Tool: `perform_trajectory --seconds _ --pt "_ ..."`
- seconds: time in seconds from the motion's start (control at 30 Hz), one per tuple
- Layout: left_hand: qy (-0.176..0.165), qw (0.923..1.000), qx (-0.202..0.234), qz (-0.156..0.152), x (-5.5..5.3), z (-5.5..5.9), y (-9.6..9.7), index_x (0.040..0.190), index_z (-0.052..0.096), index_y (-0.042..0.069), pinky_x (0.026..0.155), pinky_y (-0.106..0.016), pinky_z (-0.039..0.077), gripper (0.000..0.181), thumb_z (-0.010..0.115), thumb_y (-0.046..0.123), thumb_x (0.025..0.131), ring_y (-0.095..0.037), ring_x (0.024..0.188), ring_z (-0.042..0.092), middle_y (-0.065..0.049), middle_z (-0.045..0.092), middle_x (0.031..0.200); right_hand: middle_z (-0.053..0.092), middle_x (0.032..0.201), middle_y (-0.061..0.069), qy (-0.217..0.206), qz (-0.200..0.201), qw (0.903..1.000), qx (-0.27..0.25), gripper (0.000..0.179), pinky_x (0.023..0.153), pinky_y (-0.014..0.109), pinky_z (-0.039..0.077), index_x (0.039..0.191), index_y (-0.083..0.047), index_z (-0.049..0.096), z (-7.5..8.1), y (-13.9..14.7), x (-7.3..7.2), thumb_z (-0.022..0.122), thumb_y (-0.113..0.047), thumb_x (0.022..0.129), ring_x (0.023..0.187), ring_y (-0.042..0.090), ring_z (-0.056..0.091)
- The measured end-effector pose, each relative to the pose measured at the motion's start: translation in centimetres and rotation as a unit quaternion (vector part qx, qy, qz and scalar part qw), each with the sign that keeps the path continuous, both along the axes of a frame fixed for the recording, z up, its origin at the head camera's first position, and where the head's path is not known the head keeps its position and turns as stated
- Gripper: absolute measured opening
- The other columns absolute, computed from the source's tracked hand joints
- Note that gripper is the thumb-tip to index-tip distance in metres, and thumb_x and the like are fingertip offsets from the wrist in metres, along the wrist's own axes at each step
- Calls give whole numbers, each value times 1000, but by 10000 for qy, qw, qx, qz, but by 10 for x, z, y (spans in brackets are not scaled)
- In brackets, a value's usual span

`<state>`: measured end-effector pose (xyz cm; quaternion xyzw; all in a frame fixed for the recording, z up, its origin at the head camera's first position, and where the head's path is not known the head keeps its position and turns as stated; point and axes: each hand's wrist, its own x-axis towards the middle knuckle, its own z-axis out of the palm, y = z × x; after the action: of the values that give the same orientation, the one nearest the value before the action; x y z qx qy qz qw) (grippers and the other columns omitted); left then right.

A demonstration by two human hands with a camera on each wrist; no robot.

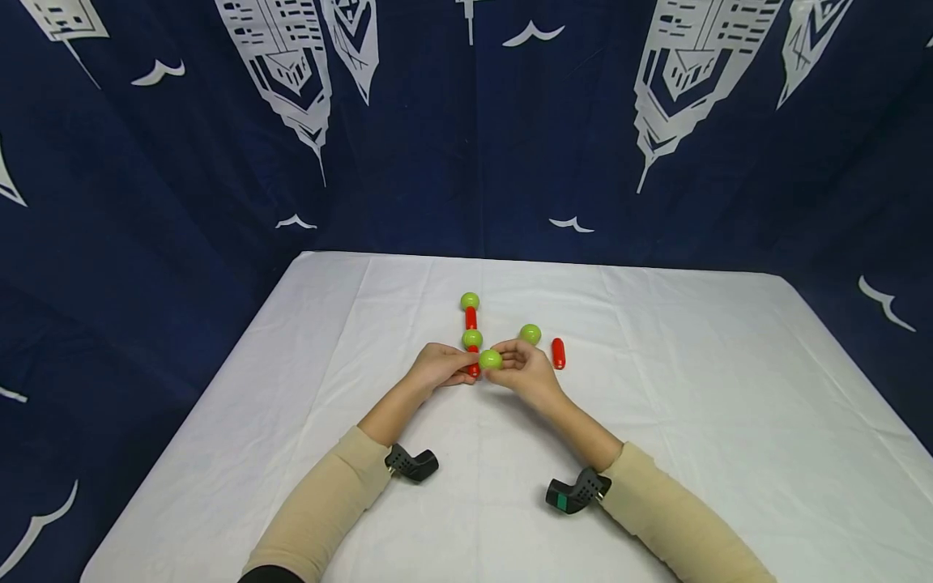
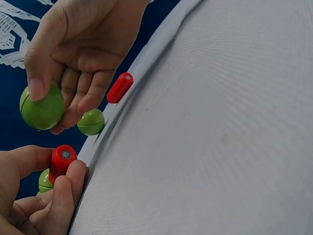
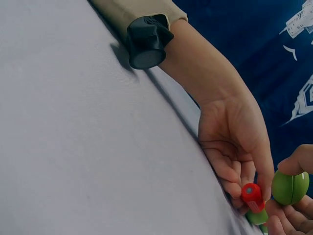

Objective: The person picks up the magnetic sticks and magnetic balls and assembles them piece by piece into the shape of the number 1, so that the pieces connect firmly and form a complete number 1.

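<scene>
Navy printed curtain (image 1: 481, 146) behind a creased white cloth (image 1: 692, 364), two bare hands between glossy pieces.
Left hand (image 1: 440, 366) pinches the end rod (image 2: 59, 169) of a straight red-and-green chain (image 1: 470, 319); right hand (image 1: 526, 372) pinches a seamed green ball (image 1: 491, 359) near it. Beyond lie a round spare ball (image 1: 530, 334) and slim red rod (image 1: 559, 354).

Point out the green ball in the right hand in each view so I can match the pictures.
Head: green ball slightly right of centre, below the middle.
Left wrist: green ball near the left edge, about mid-height.
Right wrist: green ball at far right, low.
Shared landmark: the red rod pinched in the left hand.
</scene>
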<state>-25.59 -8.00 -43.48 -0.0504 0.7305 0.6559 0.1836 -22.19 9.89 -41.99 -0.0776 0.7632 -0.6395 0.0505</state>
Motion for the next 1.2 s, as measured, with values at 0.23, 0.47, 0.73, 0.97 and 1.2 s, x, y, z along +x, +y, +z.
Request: perform_trajectory --seconds 0.23,0.47,0.73,0.97,1.2 --pt "15 9999 -110 65 1 1 -1 97 70 -10 56 -15 53 26 69 14 91 -7 55 64 -4 66 63 61 97 14 -171 107 9998 -3 36 71 18 52 108 9 56 -6 -7 4 74 3 77 85 16 61" --pt "104 9995 -295 105 3 2 0 93 72 -7 53 -13 50 24 72 17 89 -3 53 59 0 62 61 59 89 8 3 -41 9992 400 36 67 19 47 98 2 56 -12 -11 10 79 -1 71 79 15 57" --pt "105 9992 -346 146 4 2 2 91 72 -7 53 -13 50 24 73 17 88 -2 52 57 2 61 60 60 88 6 500 -12 9941 963 38 71 24 47 95 -3 55 -22 -14 15 84 -5 70 82 17 60" --pt "169 9994 -260 153 3 2 1 89 72 -7 53 -13 50 22 73 15 88 -2 51 57 1 61 60 60 87 4 741 -50 9898 1215 36 72 27 48 93 -5 55 -25 -14 15 84 -7 70 83 17 60" --pt "172 9994 -274 130 2 1 1 91 72 -7 53 -13 50 23 73 16 89 -2 52 57 2 61 60 61 84 1 878 -60 9877 1292 34 71 29 47 91 -6 58 -28 -14 15 85 -9 69 81 15 60"
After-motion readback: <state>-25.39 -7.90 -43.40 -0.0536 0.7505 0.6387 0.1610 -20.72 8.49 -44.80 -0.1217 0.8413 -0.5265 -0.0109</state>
